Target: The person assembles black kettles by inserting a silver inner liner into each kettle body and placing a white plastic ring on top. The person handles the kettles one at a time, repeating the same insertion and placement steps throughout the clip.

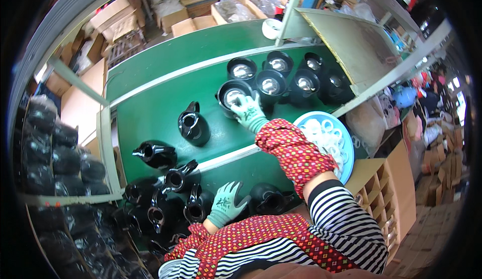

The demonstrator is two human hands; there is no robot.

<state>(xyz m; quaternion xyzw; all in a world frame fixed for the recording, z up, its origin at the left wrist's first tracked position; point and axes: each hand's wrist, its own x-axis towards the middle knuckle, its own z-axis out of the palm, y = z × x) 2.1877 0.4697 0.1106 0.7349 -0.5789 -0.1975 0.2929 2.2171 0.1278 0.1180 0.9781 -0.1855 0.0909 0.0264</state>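
My right hand [248, 112], in a pale green glove, reaches forward to a black jug body [225, 95] standing with its wide round opening up. A silvery rounded surface shows inside that opening. The fingers are closed over its near right rim, partly hiding the grip. My left hand [227, 203], gloved alike, lies low with fingers stretched out among black jugs, and holds nothing that I can see. Close to it are a black jug [197, 210] with a narrow mouth and another dark jug [267, 197]. More wide-mouthed bodies [271, 84] stand beyond my right hand.
A light blue basin [350, 146] of white rings [327, 126] sits right of my right arm. Beside it is a divided cardboard box [401, 193]. Glossy black jugs [195, 128] stand on the green bench [155, 98]. Plastic-wrapped black items [65, 151] are stacked left; metal posts [104, 148] frame the bench.
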